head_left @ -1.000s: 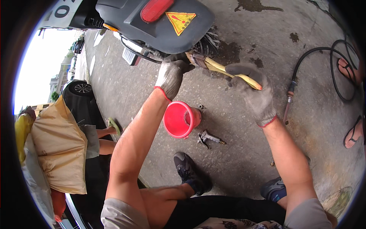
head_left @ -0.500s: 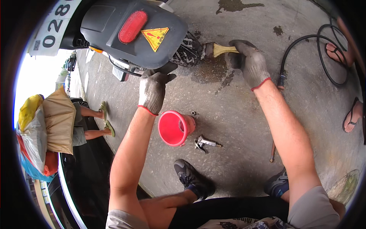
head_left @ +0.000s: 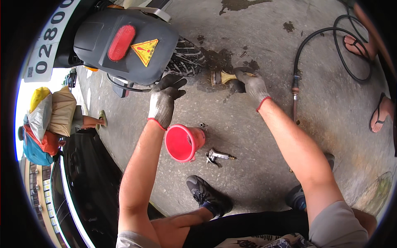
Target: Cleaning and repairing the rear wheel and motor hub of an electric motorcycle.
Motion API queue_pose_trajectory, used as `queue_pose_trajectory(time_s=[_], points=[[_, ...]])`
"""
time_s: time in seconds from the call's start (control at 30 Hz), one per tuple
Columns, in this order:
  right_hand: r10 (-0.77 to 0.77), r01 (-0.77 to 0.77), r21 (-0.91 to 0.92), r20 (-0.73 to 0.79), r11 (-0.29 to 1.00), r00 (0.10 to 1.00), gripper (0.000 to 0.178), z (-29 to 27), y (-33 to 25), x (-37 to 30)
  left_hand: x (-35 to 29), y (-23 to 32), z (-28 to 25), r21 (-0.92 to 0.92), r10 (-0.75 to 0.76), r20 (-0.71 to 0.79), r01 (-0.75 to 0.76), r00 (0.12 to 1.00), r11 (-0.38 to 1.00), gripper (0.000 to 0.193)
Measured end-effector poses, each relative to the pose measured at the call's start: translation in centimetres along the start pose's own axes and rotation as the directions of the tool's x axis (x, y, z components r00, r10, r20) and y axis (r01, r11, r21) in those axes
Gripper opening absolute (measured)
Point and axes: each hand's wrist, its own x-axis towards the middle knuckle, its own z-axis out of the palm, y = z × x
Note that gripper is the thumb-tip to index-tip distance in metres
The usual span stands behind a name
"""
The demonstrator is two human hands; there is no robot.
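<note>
My right hand (head_left: 253,84), in a grey-white work glove with dark fingers, grips a flat paintbrush (head_left: 226,77) by its yellowish handle. Its dark bristles point left at a knobby tyre (head_left: 187,58), with a small gap between them. My left hand (head_left: 162,98), gloved the same way, is at the lower edge of a dark grey rear mudguard (head_left: 99,45). Its fingers are stretched out and apart, holding nothing; whether they touch the mudguard I cannot tell. The mudguard carries a red reflector (head_left: 122,43) and a yellow warning triangle (head_left: 144,52).
A pink bucket (head_left: 198,137) and a metal spray gun (head_left: 220,156) are on the concrete before my feet. To the right lies a black hose (head_left: 297,58) with a metal lance. Sandalled feet (head_left: 384,113) are at far right; a black car (head_left: 89,177) is at left.
The brush has come away from the tyre, where its bristles met the tread before. My left fingers have spread at the mudguard's edge. The whole view has shifted somewhat.
</note>
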Motion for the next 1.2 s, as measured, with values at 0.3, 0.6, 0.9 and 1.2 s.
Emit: queue_pose_trajectory(time_s=[0.3,0.6,0.9,1.2], points=[[-0.310,0.309,0.051,0.278,0.950,0.909,0.028,3.8,-10.9,-2.0,-0.1,0.9,0.1,0.354,0.060,0.024,-0.064,0.998,0.933,0.036],[-0.275,0.121,0.343,0.447,0.932,0.851,0.025,4.1,-8.8,1.5,0.3,-0.1,-0.1,0.149,0.044,0.008,-0.045,0.999,0.988,0.033],[0.029,-0.038,0.103,0.081,0.994,0.996,0.022,1.2,-0.1,-0.7,0.5,0.2,0.0,0.143,0.040,0.020,-0.042,0.999,0.989,0.034],[-0.392,0.317,0.255,0.348,0.914,0.852,0.020,4.2,-8.1,-9.6,-0.1,0.0,-0.6,0.148,0.144,0.044,-0.149,0.989,0.978,0.026]])
